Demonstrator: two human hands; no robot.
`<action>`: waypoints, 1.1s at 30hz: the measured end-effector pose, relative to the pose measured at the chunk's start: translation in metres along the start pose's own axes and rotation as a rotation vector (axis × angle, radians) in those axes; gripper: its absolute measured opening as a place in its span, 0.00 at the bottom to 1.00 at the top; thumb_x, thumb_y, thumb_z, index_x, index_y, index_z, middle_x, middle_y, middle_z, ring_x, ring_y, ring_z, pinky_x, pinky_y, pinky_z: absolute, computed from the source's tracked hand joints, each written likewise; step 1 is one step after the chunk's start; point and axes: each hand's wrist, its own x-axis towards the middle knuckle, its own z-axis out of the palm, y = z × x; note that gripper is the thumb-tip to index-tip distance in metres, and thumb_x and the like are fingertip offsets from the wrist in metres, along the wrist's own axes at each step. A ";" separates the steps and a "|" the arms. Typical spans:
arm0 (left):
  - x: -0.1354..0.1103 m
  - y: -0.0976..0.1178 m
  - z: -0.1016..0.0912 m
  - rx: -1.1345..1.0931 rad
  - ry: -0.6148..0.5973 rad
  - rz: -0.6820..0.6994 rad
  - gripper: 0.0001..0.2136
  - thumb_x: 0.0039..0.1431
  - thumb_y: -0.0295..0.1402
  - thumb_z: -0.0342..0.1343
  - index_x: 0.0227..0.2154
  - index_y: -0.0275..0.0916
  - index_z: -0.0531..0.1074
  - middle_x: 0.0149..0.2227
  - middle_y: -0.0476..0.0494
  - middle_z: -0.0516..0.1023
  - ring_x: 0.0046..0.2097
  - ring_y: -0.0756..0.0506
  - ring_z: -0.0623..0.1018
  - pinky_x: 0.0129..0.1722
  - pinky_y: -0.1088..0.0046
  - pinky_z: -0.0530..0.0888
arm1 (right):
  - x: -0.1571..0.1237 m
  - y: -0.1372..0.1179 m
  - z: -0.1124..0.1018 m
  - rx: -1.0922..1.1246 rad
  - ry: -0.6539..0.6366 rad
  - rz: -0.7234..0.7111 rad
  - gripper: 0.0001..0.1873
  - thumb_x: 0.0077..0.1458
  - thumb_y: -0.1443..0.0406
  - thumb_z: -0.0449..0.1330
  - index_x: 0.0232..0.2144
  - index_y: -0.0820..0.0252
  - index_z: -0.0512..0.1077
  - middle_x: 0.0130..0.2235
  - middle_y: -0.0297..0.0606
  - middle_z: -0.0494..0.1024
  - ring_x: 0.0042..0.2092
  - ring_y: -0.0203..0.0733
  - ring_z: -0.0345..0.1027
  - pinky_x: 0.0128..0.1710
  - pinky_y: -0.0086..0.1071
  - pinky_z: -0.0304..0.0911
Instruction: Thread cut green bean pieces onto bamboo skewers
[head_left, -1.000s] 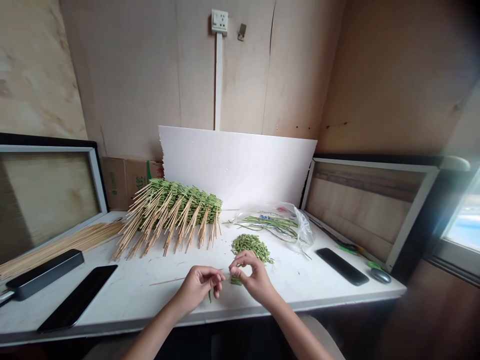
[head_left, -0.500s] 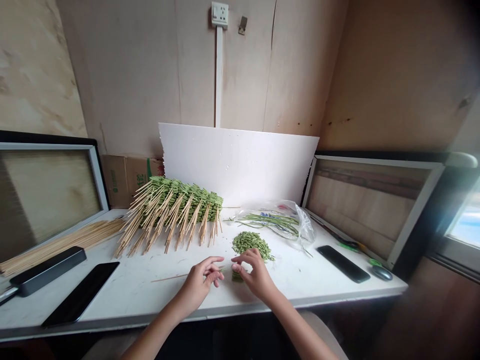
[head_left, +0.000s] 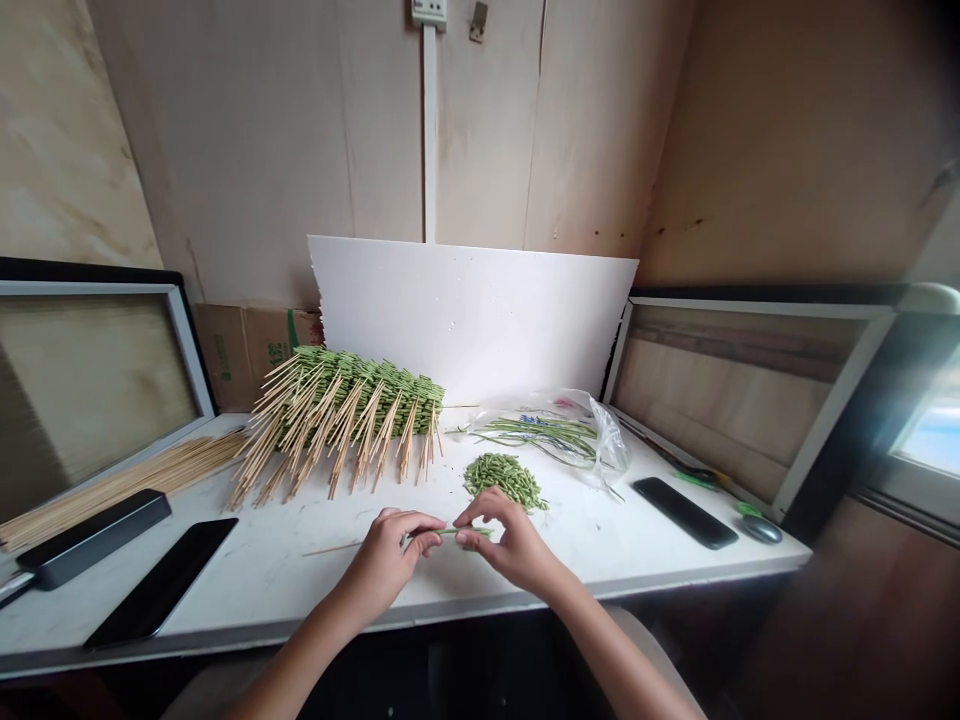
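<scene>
In the head view, the step in hand looks like bringing a cut green piece (head_left: 450,532) and a thin stick (head_left: 330,549) together, low in the middle of the frame. The left hand (head_left: 394,545) has a narrow grip, thumb and fingers closed around the stick, whose bare end pokes out toward the left of the frame. The right hand (head_left: 506,542) pinches at the green piece from the other side, thumb below and forefinger arched above; the fingers hide just where stick and green meet, so I cannot tell whether one is through the other. By my judgement, the next move calls for a firm pinch and good alignment, with a straight, gentle push so the green does not split.

The green piece is short, slim and pale green, lying about level between the fingertips. Just beyond the right hand, a heap of similar cut pieces (head_left: 504,478) sits on the white desk (head_left: 247,585). Left of centre is a large stack of loaded skewers (head_left: 360,400), green ends toward the back and bare sticks fanning forward. Bare sticks (head_left: 135,487) lie at the left edge, and a clear bag (head_left: 611,445) with long green stems (head_left: 536,435) lies right of centre.
</scene>
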 end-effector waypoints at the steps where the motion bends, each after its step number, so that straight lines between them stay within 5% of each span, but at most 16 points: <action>1: 0.000 0.000 0.000 0.010 0.011 0.000 0.10 0.64 0.38 0.61 0.43 0.46 0.85 0.33 0.42 0.84 0.46 0.36 0.79 0.50 0.61 0.73 | 0.000 -0.001 0.002 0.007 0.002 -0.007 0.11 0.62 0.52 0.66 0.38 0.51 0.81 0.37 0.38 0.82 0.44 0.48 0.70 0.47 0.41 0.64; 9: -0.002 0.004 0.003 0.013 0.007 0.009 0.09 0.63 0.40 0.63 0.40 0.45 0.85 0.32 0.41 0.84 0.45 0.36 0.79 0.47 0.63 0.73 | -0.001 -0.005 0.013 -0.021 0.046 -0.068 0.09 0.65 0.56 0.65 0.37 0.52 0.80 0.37 0.40 0.79 0.44 0.49 0.68 0.48 0.43 0.63; 16: -0.004 0.016 0.004 -0.125 -0.134 0.026 0.13 0.64 0.34 0.58 0.24 0.39 0.79 0.28 0.44 0.82 0.36 0.42 0.79 0.45 0.67 0.73 | -0.007 -0.015 0.027 0.092 0.064 -0.047 0.09 0.66 0.63 0.60 0.31 0.53 0.76 0.35 0.39 0.76 0.44 0.48 0.66 0.49 0.42 0.63; 26: -0.005 0.007 0.014 -0.484 -0.267 0.038 0.12 0.60 0.29 0.58 0.21 0.36 0.74 0.21 0.46 0.79 0.26 0.48 0.76 0.38 0.71 0.73 | -0.005 -0.015 0.035 0.579 -0.025 0.103 0.18 0.55 0.49 0.70 0.26 0.54 0.76 0.33 0.37 0.70 0.40 0.47 0.68 0.45 0.41 0.65; 33: 0.001 0.001 0.015 -0.627 -0.208 -0.069 0.16 0.62 0.43 0.64 0.25 0.35 0.76 0.22 0.44 0.79 0.26 0.47 0.77 0.35 0.70 0.72 | -0.001 -0.016 0.022 0.515 0.055 0.081 0.18 0.58 0.48 0.68 0.29 0.54 0.78 0.34 0.37 0.72 0.40 0.46 0.67 0.46 0.41 0.63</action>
